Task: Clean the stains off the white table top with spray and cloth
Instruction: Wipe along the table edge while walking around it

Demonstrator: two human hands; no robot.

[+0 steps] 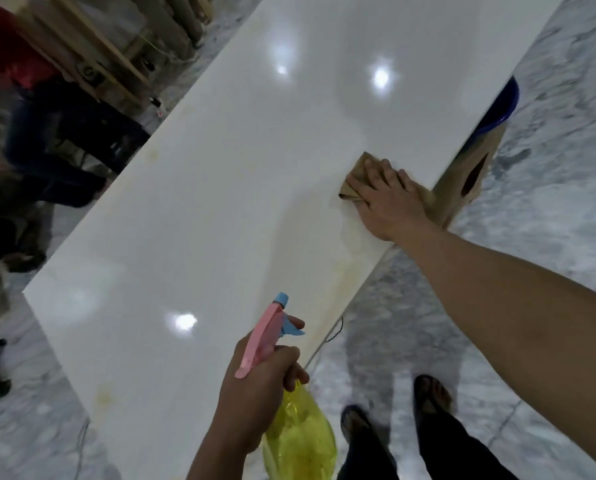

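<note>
The glossy white table top (227, 188) runs diagonally across the view. Yellowish stains (334, 271) streak its near right edge, with another patch near the front corner. My right hand (390, 202) presses flat, fingers straight, on a brown cloth (358, 168) lying on the table near its right edge. My left hand (258, 386) grips a yellow spray bottle (300, 441) with a pink and blue trigger head (268, 334), held above the table's near edge. One finger lies on the blue trigger, and the nozzle points over the table.
A blue bucket (500, 105) and a brown wooden table leg (469, 181) show beyond the right edge. Another person in a red top (9, 50) stands at the far left beside wooden frames (92, 39). My feet (431, 396) stand on the marble floor.
</note>
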